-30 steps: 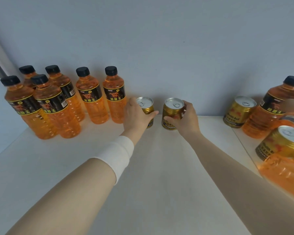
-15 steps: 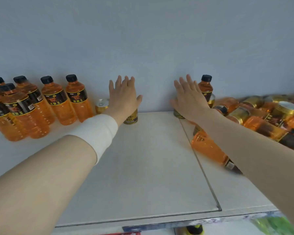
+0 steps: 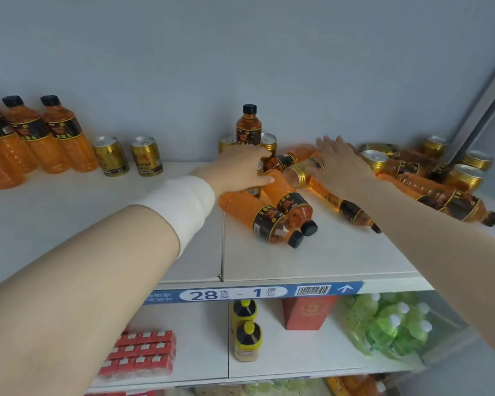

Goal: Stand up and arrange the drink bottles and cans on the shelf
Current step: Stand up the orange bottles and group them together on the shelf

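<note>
Several orange drink bottles (image 3: pixel 66 135) stand upright at the shelf's left end, with two upright gold cans (image 3: pixel 110 155) beside them. One more bottle (image 3: pixel 249 127) stands at the back centre between two cans. In front of it, two bottles (image 3: pixel 269 218) lie on their sides. My left hand (image 3: pixel 237 170) curls fingers and thumb round a gold can (image 3: pixel 257 191) mostly hidden behind it. My right hand (image 3: pixel 337 164) hovers with fingers spread over a toppled can (image 3: pixel 296 175) and a lying bottle (image 3: pixel 346 208). A jumble of fallen bottles and cans (image 3: pixel 440 192) fills the right end.
The white shelf board (image 3: pixel 297 261) has a seam near its middle and a blue label strip (image 3: pixel 255 292) on its front edge. Below it sit yellow-capped bottles (image 3: pixel 246 338), a red box (image 3: pixel 306 312), green bottles in plastic wrap (image 3: pixel 389 327) and red packs (image 3: pixel 143 355).
Both hands left the two upright cans and moved right to the fallen pile. My left hand went from flat to curled round a can. The view swung right and pulled back.
</note>
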Available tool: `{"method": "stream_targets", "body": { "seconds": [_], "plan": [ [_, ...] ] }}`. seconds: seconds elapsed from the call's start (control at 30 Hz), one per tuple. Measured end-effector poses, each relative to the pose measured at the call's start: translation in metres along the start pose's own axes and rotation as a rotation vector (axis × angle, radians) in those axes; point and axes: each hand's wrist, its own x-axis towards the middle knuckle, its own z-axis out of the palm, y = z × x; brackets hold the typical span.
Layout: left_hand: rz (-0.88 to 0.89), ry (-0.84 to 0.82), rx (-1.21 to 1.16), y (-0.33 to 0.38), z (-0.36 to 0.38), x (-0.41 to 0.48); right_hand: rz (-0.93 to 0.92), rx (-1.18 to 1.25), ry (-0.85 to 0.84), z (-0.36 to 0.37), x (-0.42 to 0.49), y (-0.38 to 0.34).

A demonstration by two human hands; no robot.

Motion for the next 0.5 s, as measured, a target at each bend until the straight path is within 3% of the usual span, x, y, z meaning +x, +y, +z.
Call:
{"method": "stream_targets", "body": {
  "seconds": [0.2, 0.5],
  "plan": [
    [0.118, -0.269, -0.089, 0.001, 0.036, -0.019, 0.199, 0.382, -0.137, 0.051, -0.026, -0.003],
    [0.208, -0.149, -0.064, -0.016, 0.077, -0.017, 0.466, 0.616, -0.167, 0.088, -0.024, -0.02]
  ]
}}
